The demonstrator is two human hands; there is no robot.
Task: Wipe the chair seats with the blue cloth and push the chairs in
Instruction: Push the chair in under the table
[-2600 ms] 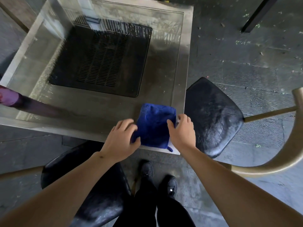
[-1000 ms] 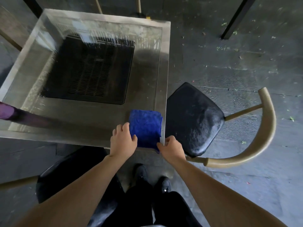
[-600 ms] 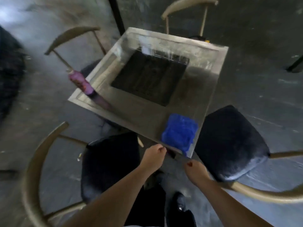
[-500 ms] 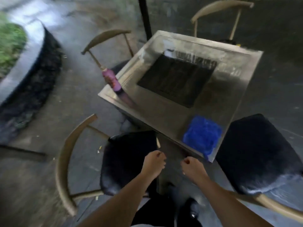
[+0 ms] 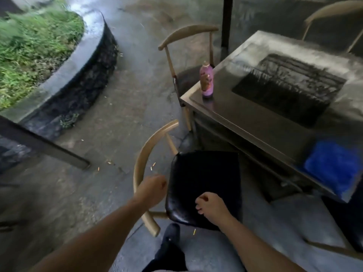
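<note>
Outdoor café patio: wet paving (image 5: 121, 114); grass bed (image 5: 33, 48); grill table (image 5: 255, 122).

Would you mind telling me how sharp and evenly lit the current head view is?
Head view: motion blur smears the grass and blue cloth; glare whitens the table top; the chair seat is deep in shadow; wide-angle distortion bends edges.
</note>
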